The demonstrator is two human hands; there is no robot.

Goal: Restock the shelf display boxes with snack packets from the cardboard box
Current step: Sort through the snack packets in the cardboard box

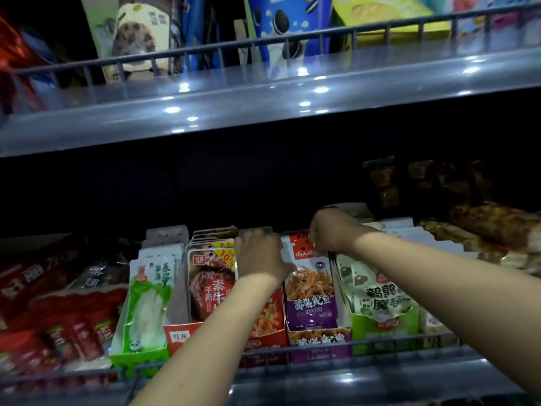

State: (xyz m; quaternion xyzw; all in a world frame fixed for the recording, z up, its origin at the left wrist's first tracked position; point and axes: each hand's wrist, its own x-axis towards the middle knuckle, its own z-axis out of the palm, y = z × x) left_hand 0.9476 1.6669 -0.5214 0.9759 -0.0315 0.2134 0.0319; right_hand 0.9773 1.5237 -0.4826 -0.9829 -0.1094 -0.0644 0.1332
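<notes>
Lower shelf, front edge: grey wire rail (322, 348) runs the full width, with the display boxes standing just behind it.

Display boxes along the front edge, left to right:
- Green box (137, 357), holding white-and-green packets (147, 303) in an upright row.
- Red box (178, 335), holding red-brown packets (209, 285) stacked front to back.
- Red-orange box (268, 332), largely hidden by the left forearm.
- Purple box (320, 347), holding purple-and-orange snack packets (311, 291).
- Green box with pale packets (377, 294), beside the purple one on its right.

Left end of the shelf: loose red and dark packets (58, 312), blurred.

Left hand (259, 256): back of hand upward, over the rear part of the red-orange box, between the red-brown and purple rows. Fingers curled down onto the packet tops; whether they grip anything cannot be told.

Right hand (330, 232): further back, at the top of the purple box's row. Fingers bent and pinching the upper edge of a red-and-white packet (301, 246) standing at the back of that row.

Right rear of the shelf: brown wrapped packets (494, 221), dim.

Upper shelf (263, 106): grey front edge with wire rail; a blue cookie box (281, 24), a yellow box (380, 13) and a pale cookie bag (140, 33) stand behind it.
</notes>
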